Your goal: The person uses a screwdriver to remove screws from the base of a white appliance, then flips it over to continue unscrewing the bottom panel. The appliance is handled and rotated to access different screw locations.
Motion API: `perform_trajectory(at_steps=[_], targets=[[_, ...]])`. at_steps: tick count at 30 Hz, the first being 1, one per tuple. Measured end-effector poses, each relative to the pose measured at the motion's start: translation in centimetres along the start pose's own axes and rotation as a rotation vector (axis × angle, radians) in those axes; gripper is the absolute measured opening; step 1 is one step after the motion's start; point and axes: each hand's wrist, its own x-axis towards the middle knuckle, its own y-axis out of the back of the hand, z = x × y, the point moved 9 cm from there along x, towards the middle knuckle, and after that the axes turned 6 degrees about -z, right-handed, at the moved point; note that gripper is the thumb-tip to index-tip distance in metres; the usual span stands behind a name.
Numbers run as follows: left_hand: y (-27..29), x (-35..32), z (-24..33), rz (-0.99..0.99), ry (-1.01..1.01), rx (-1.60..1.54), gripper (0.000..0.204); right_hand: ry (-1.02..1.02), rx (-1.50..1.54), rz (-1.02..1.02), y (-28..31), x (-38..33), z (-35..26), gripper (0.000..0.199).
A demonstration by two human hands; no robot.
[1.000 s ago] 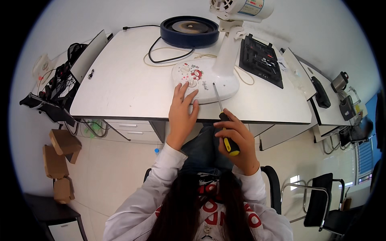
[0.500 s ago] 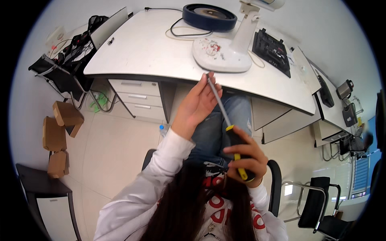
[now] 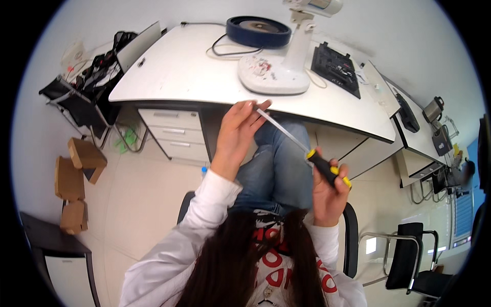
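Note:
A long screwdriver (image 3: 287, 134) with a grey shaft and a black-and-yellow handle slants across above my lap. Its handle is gripped by my right hand (image 3: 328, 197), with the fingers wrapped round it. At the other end, the fingertips of my left hand (image 3: 236, 135) close on the shaft's tip, just off the desk's front edge. Beyond the hands, a white stand (image 3: 273, 74) with a broad base and an upright post rests on the white desk (image 3: 169, 71). The stand's upper part is cut off by the picture's edge.
A dark blue round thing (image 3: 258, 33) with a black cable lies behind the stand. To its right is an open black tool case (image 3: 336, 69). Drawers (image 3: 174, 132) stand under the desk. Cardboard boxes (image 3: 70, 179) are on the left, a black chair (image 3: 406, 256) on the right.
The handle has swung up and to the right with my right hand, so the screwdriver lies flatter. My left hand has shifted slightly left, still at the tip.

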Motion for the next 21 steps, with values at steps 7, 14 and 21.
perform_trajectory(at_steps=[7, 14, 21], targets=[[4.7, 0.6, 5.2, 0.307, -0.247, 0.38, 0.016, 0.041, 0.021, 0.003, 2.4, 0.8, -1.8, 0.014], [3.9, 2.8, 3.9, 0.39, -0.311, 0.83, 0.01, 0.155, 0.094, 0.348, 10.2, 2.9, -3.6, 0.014], [2.0, 8.0, 2.4, 0.38, -0.285, 1.023, 0.011, 0.128, 0.251, 0.435, 14.5, 5.6, -1.7, 0.015]])
